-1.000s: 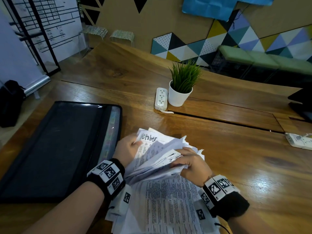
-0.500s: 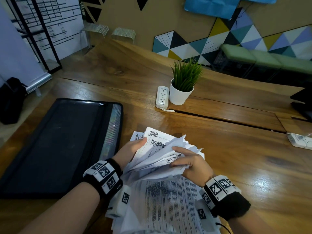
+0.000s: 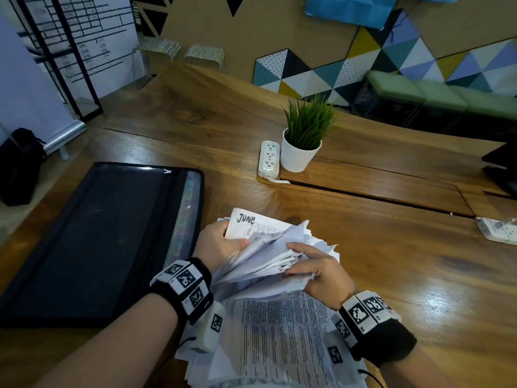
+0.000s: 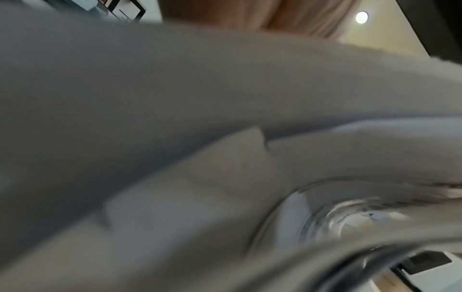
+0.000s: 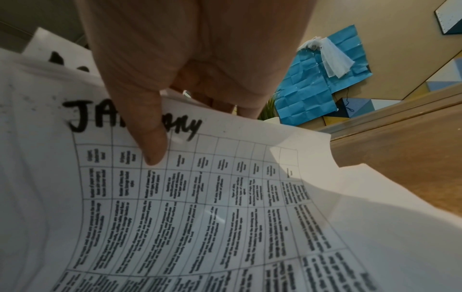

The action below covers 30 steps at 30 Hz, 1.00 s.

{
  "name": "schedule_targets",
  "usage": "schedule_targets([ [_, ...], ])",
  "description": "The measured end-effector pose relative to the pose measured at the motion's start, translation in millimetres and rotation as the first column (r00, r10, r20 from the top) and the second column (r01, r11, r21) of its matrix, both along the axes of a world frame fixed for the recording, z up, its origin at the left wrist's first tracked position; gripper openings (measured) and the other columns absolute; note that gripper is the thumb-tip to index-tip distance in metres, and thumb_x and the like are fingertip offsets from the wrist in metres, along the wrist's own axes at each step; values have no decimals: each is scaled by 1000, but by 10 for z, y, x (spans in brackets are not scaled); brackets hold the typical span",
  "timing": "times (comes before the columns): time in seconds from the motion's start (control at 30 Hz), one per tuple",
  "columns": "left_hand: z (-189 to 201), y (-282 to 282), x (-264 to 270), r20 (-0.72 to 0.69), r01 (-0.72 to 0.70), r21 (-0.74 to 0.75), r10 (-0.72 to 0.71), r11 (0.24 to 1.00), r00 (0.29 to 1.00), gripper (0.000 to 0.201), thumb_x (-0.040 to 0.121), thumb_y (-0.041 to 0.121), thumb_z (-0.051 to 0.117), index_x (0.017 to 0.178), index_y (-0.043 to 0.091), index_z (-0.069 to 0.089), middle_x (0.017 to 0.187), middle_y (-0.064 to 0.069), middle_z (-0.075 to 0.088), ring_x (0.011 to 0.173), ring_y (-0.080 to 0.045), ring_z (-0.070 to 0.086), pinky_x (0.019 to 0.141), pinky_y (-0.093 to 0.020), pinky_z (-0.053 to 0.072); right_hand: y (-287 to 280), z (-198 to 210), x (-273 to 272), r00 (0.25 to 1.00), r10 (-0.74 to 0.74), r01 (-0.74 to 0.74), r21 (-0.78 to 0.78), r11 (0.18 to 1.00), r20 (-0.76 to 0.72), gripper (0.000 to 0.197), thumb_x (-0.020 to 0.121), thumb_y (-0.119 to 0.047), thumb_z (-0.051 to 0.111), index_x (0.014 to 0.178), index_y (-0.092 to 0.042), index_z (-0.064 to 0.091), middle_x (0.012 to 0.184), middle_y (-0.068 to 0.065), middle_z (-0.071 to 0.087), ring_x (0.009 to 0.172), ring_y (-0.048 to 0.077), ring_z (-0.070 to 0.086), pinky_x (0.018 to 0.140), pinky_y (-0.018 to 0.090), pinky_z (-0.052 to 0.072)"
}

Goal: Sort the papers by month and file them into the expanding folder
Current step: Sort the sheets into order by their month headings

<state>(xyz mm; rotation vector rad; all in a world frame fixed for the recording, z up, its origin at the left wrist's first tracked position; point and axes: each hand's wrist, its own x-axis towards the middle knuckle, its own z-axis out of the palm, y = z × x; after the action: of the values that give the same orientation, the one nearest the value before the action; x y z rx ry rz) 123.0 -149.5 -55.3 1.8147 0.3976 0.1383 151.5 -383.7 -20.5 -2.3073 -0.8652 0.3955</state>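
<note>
A thick stack of white printed papers [image 3: 268, 264] lies fanned between both hands near the table's front edge. My left hand [image 3: 221, 245] grips its left side, thumb on top, below a sheet headed "JUNE" [image 3: 246, 219]. My right hand [image 3: 310, 270] pinches the right side of the bundle. In the right wrist view the thumb [image 5: 150, 138] presses a table sheet headed "JANUARY" [image 5: 190, 197]. The black expanding folder [image 3: 92, 242] lies flat to the left, its coloured pocket edge [image 3: 187, 214] facing the papers. The left wrist view is filled with blurred paper [image 4: 175, 98].
A potted green plant [image 3: 305, 141] and a white power strip [image 3: 269, 159] stand beyond the papers. Another white power strip [image 3: 498, 231] lies at the right edge. Bare wooden table [image 3: 405, 261] stretches to the right. A dark bag [image 3: 19, 163] sits on the floor at left.
The sheets at the left have been leafed through: an "October" heading showed first, then "June" and "December", and now only the "JUNE" sheet stands up. Both hands stay on the stack.
</note>
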Motion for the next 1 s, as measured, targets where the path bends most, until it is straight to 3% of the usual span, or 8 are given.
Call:
schedule_targets([
  [0.1,-11,43,6,146,-147,173,122,974,982,52,76,12,78,121,14,53,108,2,51,97,-9,50,89,-24,41,-2,11,-5,1000,11,-11,-2,1000,14,49,65,13,62,93,-25,74,135,-14,37,129,-4,31,91,-2,28],
  [0.17,4,62,-18,199,-84,167,50,982,979,42,84,21,70,122,22,53,112,5,51,100,-7,51,92,-28,45,5,16,-5,999,19,-19,-9,1000,34,47,66,11,63,93,-27,74,137,-16,27,129,-3,28,91,-3,26],
  [0.3,41,37,-111,-18,334,-251,-350,909,937,38,84,56,50,115,36,59,120,7,62,106,-9,62,96,-32,48,28,-20,5,1000,5,-5,21,1000,13,41,70,8,66,90,-27,74,151,-5,16,129,3,37,96,11,37],
  [0.47,5,-10,-147,-26,345,-146,-352,927,935,14,94,31,55,102,31,67,100,22,70,100,5,61,95,-20,40,46,-23,20,1000,10,-10,15,1000,-12,43,71,11,63,90,-27,74,153,-5,11,127,3,40,89,8,40],
  [0.6,74,10,-178,-20,271,-407,-305,872,952,43,90,44,52,112,10,68,109,-1,72,105,-15,65,95,-25,45,44,-21,24,1000,28,-27,37,999,-15,52,72,12,61,88,-37,73,148,-19,12,125,0,41,91,20,46],
  [0.77,56,42,-117,0,210,-238,-216,948,976,12,93,18,58,98,17,69,88,9,74,86,-6,66,81,-24,48,29,-42,25,999,52,-52,61,997,7,46,73,6,65,90,-35,72,144,-30,15,122,-6,41,92,17,44],
  [0.83,84,44,-86,11,188,-228,-191,955,982,20,82,20,59,101,23,65,100,4,72,93,-10,66,85,-25,49,34,-36,32,998,61,-61,53,997,17,44,73,7,64,89,-33,73,146,-29,14,121,-9,38,92,11,41],
  [1.0,152,27,-32,-31,50,-344,-65,937,997,12,88,12,60,89,4,68,85,-10,71,80,-23,63,75,-33,48,90,62,86,998,52,-51,-31,998,24,39,73,6,64,92,-27,73,146,-29,10,116,-1,43,87,20,46],
])
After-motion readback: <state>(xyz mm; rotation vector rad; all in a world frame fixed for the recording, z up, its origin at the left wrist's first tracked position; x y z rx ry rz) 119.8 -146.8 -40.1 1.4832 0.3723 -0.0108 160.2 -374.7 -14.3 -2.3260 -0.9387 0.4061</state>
